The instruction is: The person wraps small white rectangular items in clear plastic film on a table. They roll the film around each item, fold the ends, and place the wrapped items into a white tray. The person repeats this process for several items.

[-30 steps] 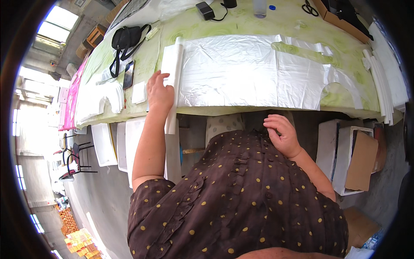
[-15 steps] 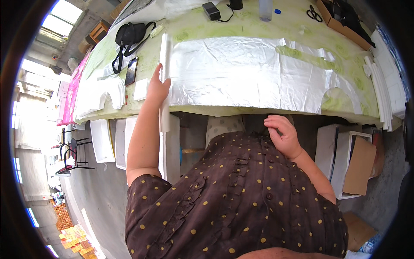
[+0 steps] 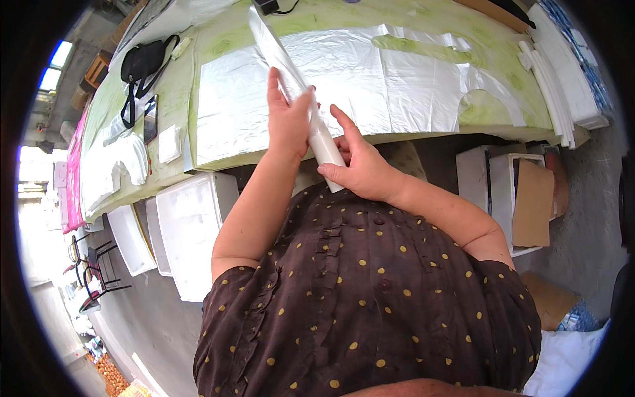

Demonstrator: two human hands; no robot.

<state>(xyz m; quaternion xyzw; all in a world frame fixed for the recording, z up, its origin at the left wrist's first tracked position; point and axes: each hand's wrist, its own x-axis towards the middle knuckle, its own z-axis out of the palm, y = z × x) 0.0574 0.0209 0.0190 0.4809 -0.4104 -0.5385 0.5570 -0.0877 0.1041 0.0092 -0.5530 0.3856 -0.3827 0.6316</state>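
A long white plastic roll (image 3: pixel 324 142) slants over the table's front edge, its near end close to my chest. My left hand (image 3: pixel 290 126) grips it along its middle, thumb on one side and fingers stretched along the other. At the near end my right hand (image 3: pixel 365 167) is closed round the roll, thumb across it and index finger sticking out. Beneath the roll's far part a thin, shiny, translucent plastic sheet (image 3: pixel 350 76) lies spread flat. Its right end has a curved cutout.
The table (image 3: pixel 218 43) wears a pale green cloth. To the left lie a black bag (image 3: pixel 142 63), a phone (image 3: pixel 151 119) and folded white plastic bags (image 3: pixel 122 165). White rolls (image 3: pixel 552 96) rest at the right end. White boxes (image 3: pixel 192 218) stand below, near my left arm.
The roll has left the table's left side and tilted in toward my chest. My right hand has come up from my front onto its near end. The view has shifted right.
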